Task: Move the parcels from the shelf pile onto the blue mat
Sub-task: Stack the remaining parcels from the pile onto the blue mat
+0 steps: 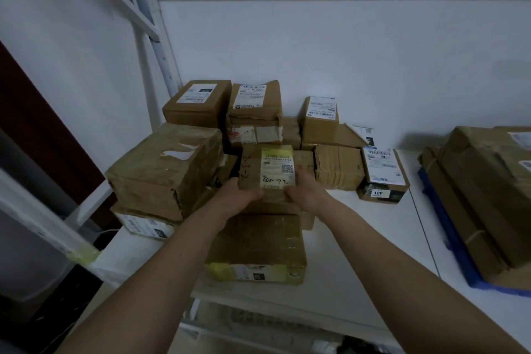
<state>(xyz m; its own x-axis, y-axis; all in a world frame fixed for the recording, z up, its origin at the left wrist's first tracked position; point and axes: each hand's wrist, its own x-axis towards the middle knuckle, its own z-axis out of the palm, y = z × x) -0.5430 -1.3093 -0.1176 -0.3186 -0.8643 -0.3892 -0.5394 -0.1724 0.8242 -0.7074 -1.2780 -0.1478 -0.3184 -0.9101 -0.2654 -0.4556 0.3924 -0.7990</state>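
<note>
Head view: both arms reach into the shelf pile; landmark is the small brown cardboard parcel with the yellow-taped label [268,168].
Far left of parcel: big tape-wrapped brown carton [165,168], stacked on a flatter box, close enough to crowd a lift.
Left hand [244,191]: grips the small parcel's lower left corner, fingers curled under.
Small parcel: on top of the pile's middle, label up, held from both sides, likely to keep it level while it comes off.
Below parcel: flat brown taped box [255,247] at the shelf's front edge, looks to be carrying it.
Right hand [301,187]: grips the lower right corner, thumb on top.
Behind parcel: more brown boxes against the white wall [373,52].
Right of parcel: small box with blue-white label [383,171], near but apart.
Far right of parcel: blue mat [454,244] on the white shelf top [373,253], already carrying large brown parcels [488,195]; bare shelf top lies between, so the path looks open.
</note>
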